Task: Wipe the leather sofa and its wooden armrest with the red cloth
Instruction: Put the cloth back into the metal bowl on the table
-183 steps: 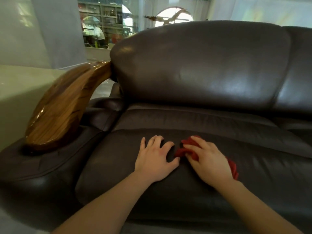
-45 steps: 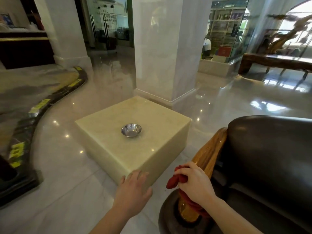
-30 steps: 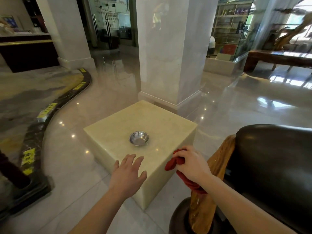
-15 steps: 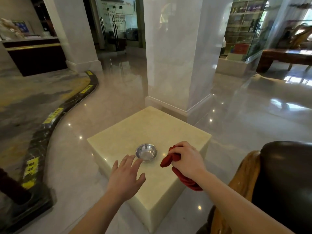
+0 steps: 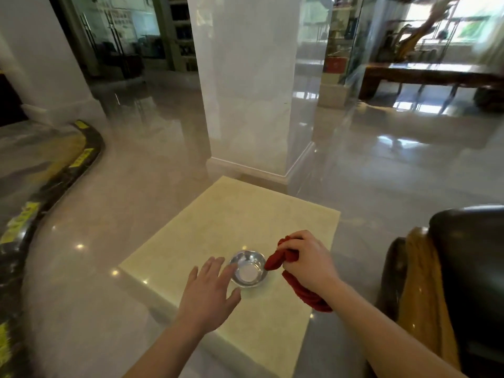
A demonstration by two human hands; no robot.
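Both hands are out over a pale yellow-cream stone block table [image 5: 218, 227] with a square, glossy top, sitting on the shiny polished floor [image 5: 395, 173]. The right hand [image 5: 308, 261] is closed into a fist around the bunched-up red cloth [image 5: 281, 259]; one crumpled end pokes out past the fingers toward the left, and the rest hangs below the wrist in a twisted tail. That front end of the cloth sits right at the right-hand rim of a small round shiny metal bowl [image 5: 248, 268] that stands on the table top near its front half. Can't really tell if the cloth is touching the rim or just hovering beside it. The left hand [image 5: 210, 290] is flat and open, fingers spread, not holding anything, palm down just left of the bowl, with the fingertips right up by the bowl's left edge, maybe touching it, hard to say. Off at the right edge of the view you can see a bit of the dark brown leather sofa [image 5: 474, 268], and in front of it the curved glossy wooden armrest [image 5: 422, 282] with golden-brown grain, well apart from both hands. Behind the table there's a big white marble pillar [image 5: 245, 77] with a moulded base, and a black curved floor strip with yellow markings [image 5: 54, 175] swings along the left side. Far back right there's a long dark wooden bench [image 5: 425, 75], a bit blurry.
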